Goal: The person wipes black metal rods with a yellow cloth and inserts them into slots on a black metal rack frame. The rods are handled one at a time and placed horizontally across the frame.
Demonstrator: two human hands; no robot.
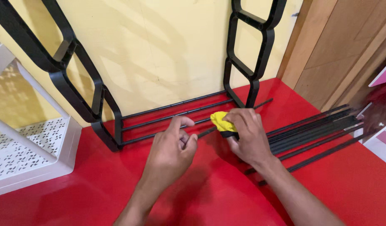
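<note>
My left hand [171, 146] pinches a thin black rod [206, 132] near its end, thumb and forefinger pressed together on it, the other fingers curled under. My right hand [248, 136] is clamped around a yellow cloth [220, 120] that is wrapped over the same rod, with something small and black showing under the cloth at my thumb; I cannot tell what that is. The rod runs on past my right hand and its far end [266, 101] pokes out near the foot of the right side frame [251, 50].

Just behind my hands stands a black rack: the right side frame and a left side frame [71, 79], both with open lattice shapes, lean against the yellow wall [159, 46]. Three cross bars [176, 113] join them low down, close to the red floor [209, 196]. The rod I hold lies in front of the lowest bar, roughly along it.

To my right a bundle of loose black rods [314, 127] lies on the floor, fanned out a little, with a couple running under my right wrist. A white plastic shelf [30, 155] with a punched pattern sits at the left. A brown wooden door [343, 46] stands at the right, and a pink and white panel [383, 125] shows at the right edge.
</note>
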